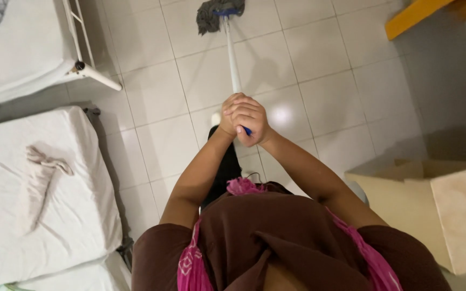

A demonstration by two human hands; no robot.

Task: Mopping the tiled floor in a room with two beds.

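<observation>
A mop with a white handle (233, 64) and a grey string head (214, 13) on a blue clamp reaches away from me over the white tiled floor. Both my hands grip the top end of the handle, close together in front of my chest. My left hand (227, 116) is wrapped around the handle on the left side. My right hand (252, 121) closes over it from the right, and a bit of blue grip shows below its fingers. The mop head rests on the tiles at the top of the view.
A white mattress (55, 210) with a crumpled cloth (47, 161) lies at the left. A white metal bed frame (90, 70) stands at the upper left. A beige box-like unit (449, 210) sits at the right, and an orange edge (411, 16) at the top right.
</observation>
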